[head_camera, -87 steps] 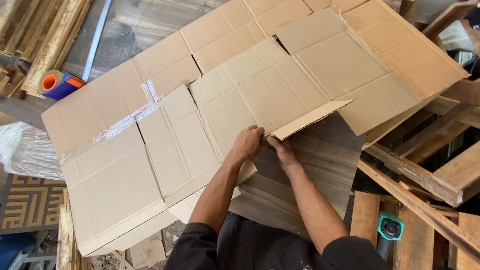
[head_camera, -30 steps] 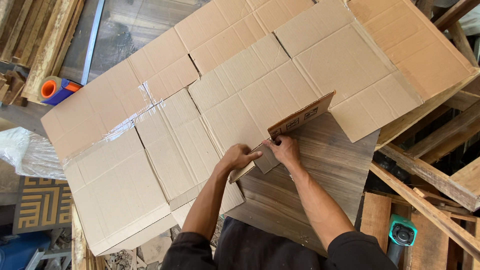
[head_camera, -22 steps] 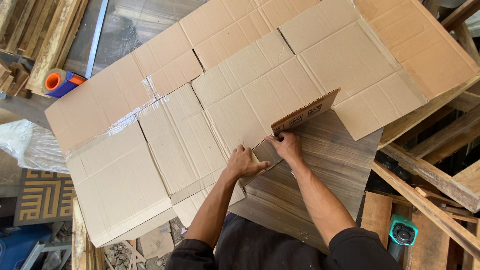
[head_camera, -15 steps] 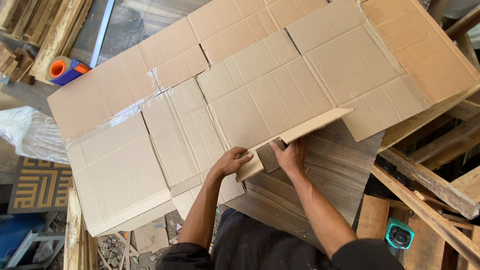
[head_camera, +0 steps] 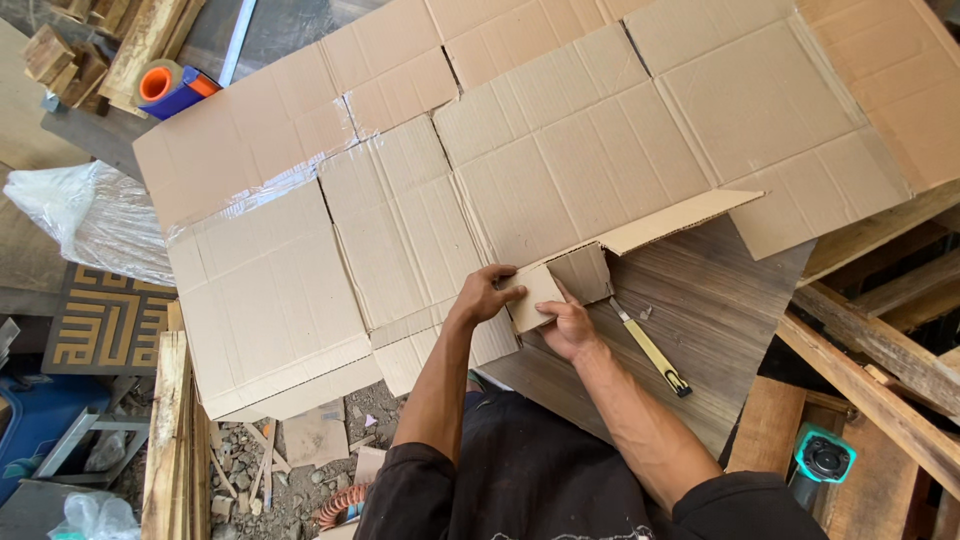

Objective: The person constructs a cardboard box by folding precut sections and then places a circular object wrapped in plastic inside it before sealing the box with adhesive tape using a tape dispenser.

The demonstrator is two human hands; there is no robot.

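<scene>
A person bends a cut flap (head_camera: 545, 290) of a large flattened cardboard sheet (head_camera: 560, 160) spread over a dark wood-grain panel (head_camera: 720, 310). The left hand (head_camera: 485, 295) closes over the flap's near edge, fingers curled on top; the right hand (head_camera: 568, 325) presses the same piece from just beside it, thumb on the card, seemingly pinching it, though the underside is hidden. Just right of the grip, a yellow-handled utility knife (head_camera: 652, 350) lies untouched on the panel. The step in hand appears to be folding or freeing the small flap; next it likely needs a firm crease along the fold, or the knife taken up.
</scene>
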